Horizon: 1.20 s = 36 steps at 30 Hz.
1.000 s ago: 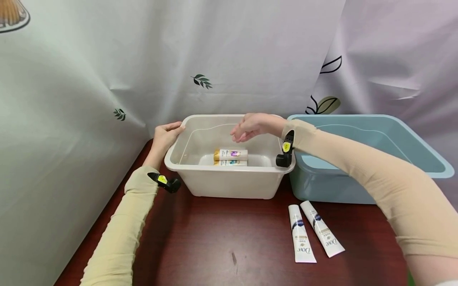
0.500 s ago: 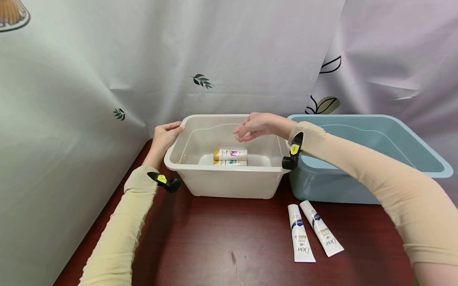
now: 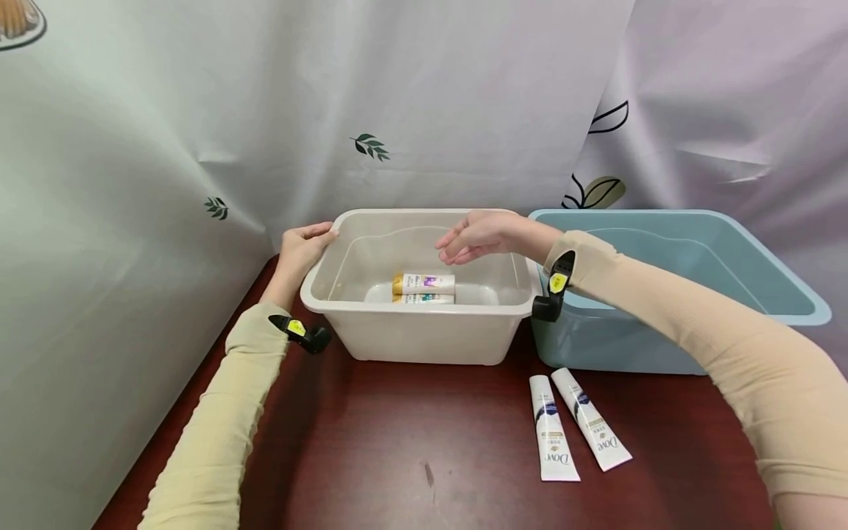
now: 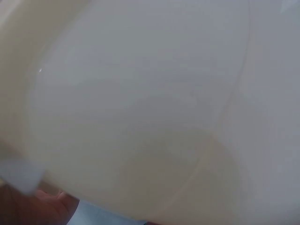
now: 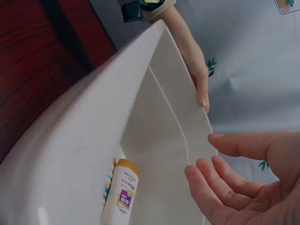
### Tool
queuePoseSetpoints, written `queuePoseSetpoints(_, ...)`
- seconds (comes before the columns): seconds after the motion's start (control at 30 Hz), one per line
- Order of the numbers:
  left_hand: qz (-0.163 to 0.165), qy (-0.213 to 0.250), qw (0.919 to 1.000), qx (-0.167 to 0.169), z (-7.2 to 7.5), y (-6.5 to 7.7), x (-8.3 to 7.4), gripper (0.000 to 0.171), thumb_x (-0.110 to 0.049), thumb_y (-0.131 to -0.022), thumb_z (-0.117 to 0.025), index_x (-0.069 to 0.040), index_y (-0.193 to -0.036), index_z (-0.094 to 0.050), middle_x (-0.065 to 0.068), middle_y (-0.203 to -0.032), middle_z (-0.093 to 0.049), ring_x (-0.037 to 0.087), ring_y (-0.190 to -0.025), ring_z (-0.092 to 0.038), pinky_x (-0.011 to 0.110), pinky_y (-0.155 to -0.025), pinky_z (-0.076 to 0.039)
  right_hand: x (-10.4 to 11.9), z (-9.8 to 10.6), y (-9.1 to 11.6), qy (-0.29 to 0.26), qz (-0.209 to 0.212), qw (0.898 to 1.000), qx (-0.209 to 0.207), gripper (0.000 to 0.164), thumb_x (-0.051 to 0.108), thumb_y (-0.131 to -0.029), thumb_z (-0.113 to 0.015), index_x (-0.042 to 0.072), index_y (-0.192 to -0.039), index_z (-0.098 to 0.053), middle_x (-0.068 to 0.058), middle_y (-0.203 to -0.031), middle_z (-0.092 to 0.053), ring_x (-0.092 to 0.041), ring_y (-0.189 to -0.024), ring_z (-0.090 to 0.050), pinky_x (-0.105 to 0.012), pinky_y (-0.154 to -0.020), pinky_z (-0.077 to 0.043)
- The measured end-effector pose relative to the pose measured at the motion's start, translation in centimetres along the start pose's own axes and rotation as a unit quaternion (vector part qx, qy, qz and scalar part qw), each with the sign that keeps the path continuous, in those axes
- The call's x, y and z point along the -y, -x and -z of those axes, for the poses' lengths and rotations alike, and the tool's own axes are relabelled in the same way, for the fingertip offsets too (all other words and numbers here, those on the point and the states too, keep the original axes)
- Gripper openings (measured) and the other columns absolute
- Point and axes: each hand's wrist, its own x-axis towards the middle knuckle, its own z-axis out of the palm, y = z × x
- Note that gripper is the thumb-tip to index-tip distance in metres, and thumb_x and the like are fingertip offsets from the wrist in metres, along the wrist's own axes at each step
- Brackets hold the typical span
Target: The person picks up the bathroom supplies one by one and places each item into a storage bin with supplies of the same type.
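Note:
A cream plastic bin (image 3: pixel 424 335) stands at the back of the table. My left hand (image 3: pixel 301 258) holds its left rim near the back corner, thumb at the edge. Two white bottles with yellow caps lie side by side inside: one with a purple label (image 3: pixel 427 284), the other with a teal label (image 3: pixel 424 299) partly hidden by the bin's front wall. Over the bin's right half hovers my right hand (image 3: pixel 480 235), palm inward, fingers loosely bent with nothing between them. In the right wrist view, its fingers (image 5: pixel 206 187) appear above the bin's inside.
A blue bin (image 3: pixel 609 346) stands against the cream bin's right side, partly behind my right forearm. Two white Dove tubes, one nearer (image 3: pixel 555 434) and one slanted (image 3: pixel 592 419), lie on the dark red table (image 3: pixel 371 442). A patterned curtain (image 3: pixel 464 96) hangs behind.
My right hand has drawn slightly to the right over the cream bin. My left hand stays at the rim, and the bottles and tubes lie as before. The head view has shifted a little.

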Motion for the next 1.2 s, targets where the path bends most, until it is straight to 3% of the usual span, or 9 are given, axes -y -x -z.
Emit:
queuePoseSetpoints(0.23,0.009,-0.005,0.9999,-0.003,0.0,-0.2,-0.2,0.048,-0.03,-0.092,-0.063,-0.008,-0.134,-0.057,0.01,-0.141,-0.053,0.022,-0.124,-0.054,0.032,-0.103,-0.045,-0.3,0.0,0.8,0.003,0.01,1.0,0.002,0.043,0.007,-0.091,-0.064,-0.005,-0.13,-0.054,-0.004,-0.105,-0.067,-0.007,-0.086,-0.063,-0.031,-0.097,-0.051)
queuePoseSetpoints(0.5,0.012,-0.001,0.9999,0.002,0.2,-0.3,-0.3,0.049,-0.03,-0.092,-0.063,-0.008,-0.135,-0.056,0.011,-0.142,-0.051,0.024,-0.127,-0.052,0.035,-0.106,-0.043,-0.8,0.1,1.6,0.017,0.006,1.0,-0.003,0.043,0.009,-0.09,-0.065,-0.003,-0.13,-0.056,-0.014,-0.132,-0.059,-0.007,-0.092,-0.062,-0.029,-0.096,-0.051)
queuePoseSetpoints(0.93,0.027,0.022,0.999,0.027,0.5,-0.3,-0.3,0.053,-0.031,-0.092,-0.064,-0.008,-0.138,-0.053,0.011,-0.144,-0.05,0.021,-0.123,-0.053,0.032,-0.103,-0.046,-2.1,0.3,3.4,0.014,0.013,1.0,0.006,0.043,0.01,-0.092,-0.063,-0.003,-0.132,-0.055,-0.016,-0.136,-0.056,-0.01,-0.1,-0.063,-0.036,-0.103,-0.046)
queuePoseSetpoints(1.2,0.033,0.001,0.9975,0.063,1.0,-0.5,-0.4,0.057,-0.036,-0.092,-0.062,-0.011,-0.141,-0.049,0.013,-0.146,-0.047,0.013,-0.111,-0.057,0.018,-0.08,-0.05,-2.8,0.8,4.5,0.003,0.03,0.999,0.017,0.045,0.01,-0.091,-0.061,-0.005,-0.133,-0.052,-0.017,-0.142,-0.049,-0.013,-0.11,-0.06,-0.034,-0.102,-0.048)
